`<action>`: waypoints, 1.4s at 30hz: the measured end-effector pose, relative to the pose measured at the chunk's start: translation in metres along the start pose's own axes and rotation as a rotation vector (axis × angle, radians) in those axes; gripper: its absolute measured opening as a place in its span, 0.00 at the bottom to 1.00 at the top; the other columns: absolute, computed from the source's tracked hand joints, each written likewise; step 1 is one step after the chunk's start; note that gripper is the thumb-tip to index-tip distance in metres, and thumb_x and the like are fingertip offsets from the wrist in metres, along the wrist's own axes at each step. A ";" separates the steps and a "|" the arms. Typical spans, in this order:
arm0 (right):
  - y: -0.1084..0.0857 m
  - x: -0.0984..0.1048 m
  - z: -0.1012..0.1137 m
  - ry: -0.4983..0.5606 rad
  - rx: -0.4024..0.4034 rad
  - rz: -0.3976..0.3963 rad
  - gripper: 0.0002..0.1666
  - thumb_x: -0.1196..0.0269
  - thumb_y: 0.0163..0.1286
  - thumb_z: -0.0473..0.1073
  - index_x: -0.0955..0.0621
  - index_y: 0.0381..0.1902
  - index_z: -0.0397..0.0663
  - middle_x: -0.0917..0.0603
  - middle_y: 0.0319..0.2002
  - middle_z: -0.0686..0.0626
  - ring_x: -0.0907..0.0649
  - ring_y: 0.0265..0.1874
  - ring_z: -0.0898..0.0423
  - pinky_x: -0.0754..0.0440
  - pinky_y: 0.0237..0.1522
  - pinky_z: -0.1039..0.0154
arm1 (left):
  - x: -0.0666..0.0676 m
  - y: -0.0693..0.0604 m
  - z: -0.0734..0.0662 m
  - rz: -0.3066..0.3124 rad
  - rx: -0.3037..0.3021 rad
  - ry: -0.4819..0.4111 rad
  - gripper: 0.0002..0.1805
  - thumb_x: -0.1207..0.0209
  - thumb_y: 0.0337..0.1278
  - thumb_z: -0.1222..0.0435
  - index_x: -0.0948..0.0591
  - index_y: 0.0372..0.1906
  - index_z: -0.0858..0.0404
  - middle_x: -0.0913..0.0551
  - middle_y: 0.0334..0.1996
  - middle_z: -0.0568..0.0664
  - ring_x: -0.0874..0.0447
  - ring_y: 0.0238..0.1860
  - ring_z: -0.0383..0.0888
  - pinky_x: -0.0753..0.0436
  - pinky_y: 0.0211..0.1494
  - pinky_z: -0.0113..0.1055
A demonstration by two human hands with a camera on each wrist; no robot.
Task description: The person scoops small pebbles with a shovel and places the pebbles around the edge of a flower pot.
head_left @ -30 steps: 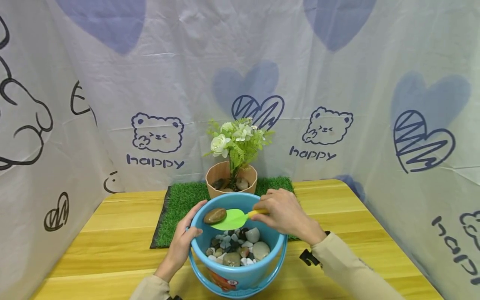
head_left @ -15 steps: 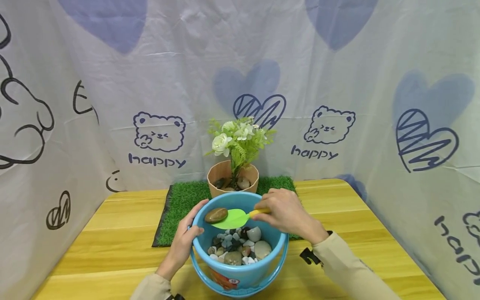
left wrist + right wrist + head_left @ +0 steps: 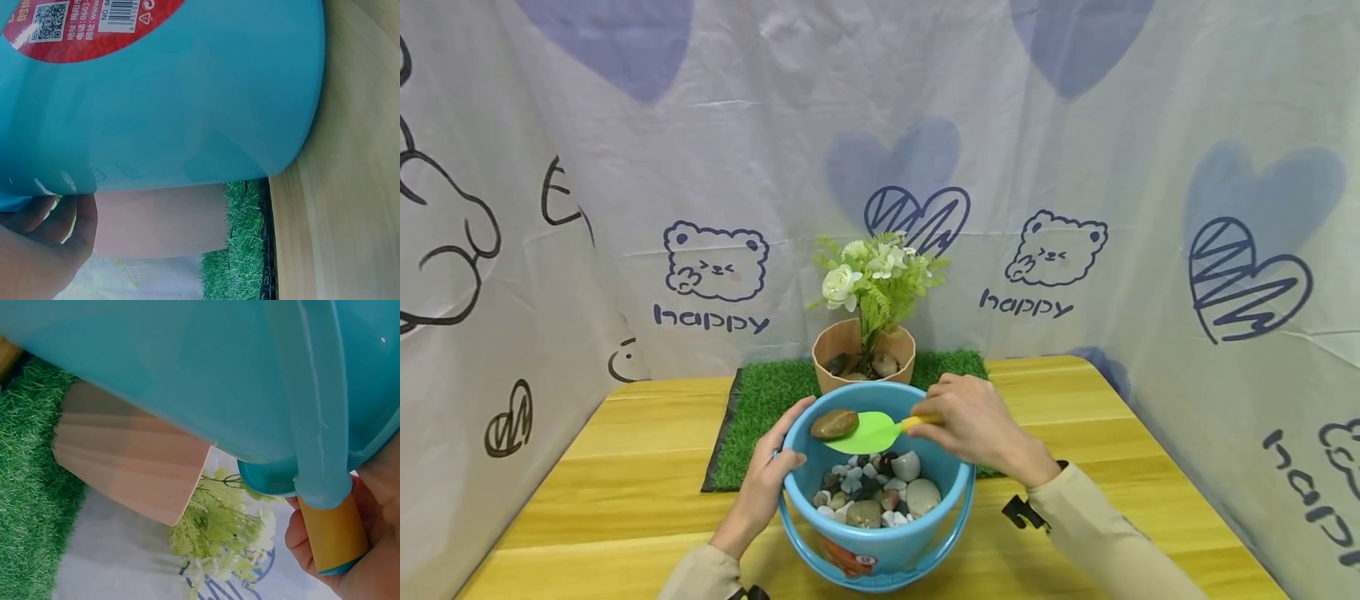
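Observation:
A blue bucket [image 3: 880, 552] with stones [image 3: 864, 513] of several sizes at its bottom stands at the front of the table. The left hand [image 3: 764, 483] grips its left rim, thumb inside; in the left wrist view those fingers [image 3: 80, 231] lie against the bucket wall [image 3: 187, 112]. At the right rim the right hand [image 3: 973, 421] holds a small shovel by its yellow handle [image 3: 921, 422], also seen in the right wrist view [image 3: 334, 534]. Its green blade [image 3: 872, 432] is inside the bucket's mouth, with a brown oval stone [image 3: 835, 424] at the tip.
Behind the bucket, a peach pot [image 3: 864, 386] with white flowers [image 3: 841, 286] and stones in it stands on a green grass mat [image 3: 767, 400]. The wooden table [image 3: 625, 467] extends to both sides. A printed white cloth [image 3: 805, 167] hangs behind and at the sides.
The shovel blade and the brown stone have shifted slightly up and to the right. Both hands keep their holds.

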State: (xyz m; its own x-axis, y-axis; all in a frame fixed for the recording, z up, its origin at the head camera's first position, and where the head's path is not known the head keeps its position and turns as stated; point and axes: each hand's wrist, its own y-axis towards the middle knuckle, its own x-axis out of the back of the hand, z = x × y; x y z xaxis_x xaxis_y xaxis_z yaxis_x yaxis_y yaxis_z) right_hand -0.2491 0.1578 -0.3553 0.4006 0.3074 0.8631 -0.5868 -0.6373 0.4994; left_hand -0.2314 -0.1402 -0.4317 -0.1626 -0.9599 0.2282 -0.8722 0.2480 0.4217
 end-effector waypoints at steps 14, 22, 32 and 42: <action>-0.003 0.000 -0.003 0.017 0.003 -0.060 0.14 0.32 0.59 0.58 0.10 0.38 0.60 0.13 0.31 0.59 0.20 0.31 0.60 0.25 0.32 0.66 | -0.001 0.000 -0.001 -0.009 0.020 -0.014 0.39 0.57 0.52 0.71 0.36 0.74 0.49 0.30 0.67 0.61 0.24 0.57 0.61 0.18 0.48 0.46; -0.006 0.000 -0.004 0.010 0.023 -0.113 0.13 0.30 0.57 0.56 0.10 0.37 0.60 0.13 0.31 0.59 0.20 0.32 0.60 0.25 0.31 0.67 | -0.001 0.000 -0.002 -0.009 0.025 -0.023 0.39 0.58 0.52 0.72 0.36 0.74 0.52 0.29 0.66 0.62 0.23 0.56 0.62 0.17 0.46 0.45; -0.007 0.006 -0.009 0.002 0.049 -0.089 0.13 0.30 0.58 0.56 0.10 0.37 0.58 0.13 0.31 0.58 0.21 0.30 0.60 0.26 0.31 0.67 | -0.002 0.002 -0.002 -0.006 0.021 -0.036 0.39 0.58 0.52 0.72 0.37 0.74 0.52 0.31 0.68 0.63 0.24 0.60 0.63 0.17 0.49 0.44; -0.003 0.013 -0.020 -0.002 0.023 -0.086 0.13 0.29 0.57 0.55 0.10 0.37 0.57 0.12 0.31 0.58 0.20 0.31 0.60 0.25 0.31 0.67 | -0.002 0.002 -0.002 -0.012 0.025 -0.031 0.39 0.58 0.51 0.71 0.37 0.74 0.53 0.30 0.68 0.63 0.24 0.60 0.64 0.17 0.50 0.46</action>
State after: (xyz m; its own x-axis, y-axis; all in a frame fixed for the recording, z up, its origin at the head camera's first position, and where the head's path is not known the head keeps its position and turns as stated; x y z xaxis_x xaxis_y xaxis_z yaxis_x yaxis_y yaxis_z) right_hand -0.2557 0.1780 -0.3439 0.4503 0.3604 0.8169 -0.5341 -0.6245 0.5698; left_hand -0.2322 -0.1379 -0.4299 -0.1658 -0.9667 0.1952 -0.8853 0.2330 0.4023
